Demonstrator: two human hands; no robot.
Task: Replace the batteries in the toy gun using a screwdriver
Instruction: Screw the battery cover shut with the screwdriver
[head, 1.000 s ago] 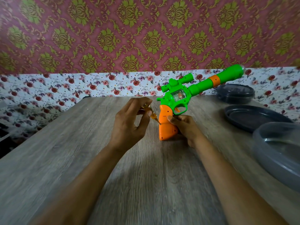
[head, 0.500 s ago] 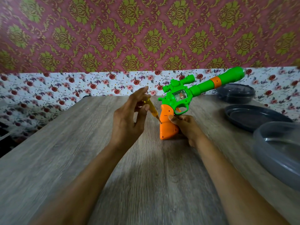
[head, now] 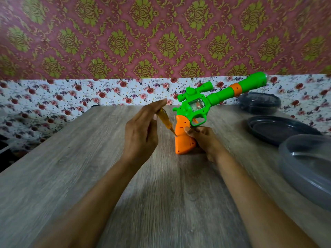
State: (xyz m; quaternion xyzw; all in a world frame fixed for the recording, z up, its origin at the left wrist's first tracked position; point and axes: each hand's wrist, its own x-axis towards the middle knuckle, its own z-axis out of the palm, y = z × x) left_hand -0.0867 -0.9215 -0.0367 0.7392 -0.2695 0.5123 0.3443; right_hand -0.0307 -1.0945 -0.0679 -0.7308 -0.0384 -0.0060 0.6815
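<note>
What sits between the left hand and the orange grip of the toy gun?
Only the screwdriver: the left hand holds its amber handle, and its tip meets the orange grip of the toy gun. Seen in the head view.

The gun [head: 197, 108] is moulded in glossy plastic; the screwdriver [head: 165, 120] handle is translucent amber plastic; matt wood grain is shown by the worktop [head: 71, 167].

Single head-worn wide-angle view, looking forward and down from above the table [head: 71, 176]. Both forearms enter from the lower edge and converge near frame centre, where the left hand [head: 141, 133] and right hand [head: 204, 140] appear at close range. The patterned wall [head: 161, 42] fills the upper half, bowed by lens distortion. Dark dishes [head: 279, 129] occupy the right edge. No second view is available for overlap.
</note>
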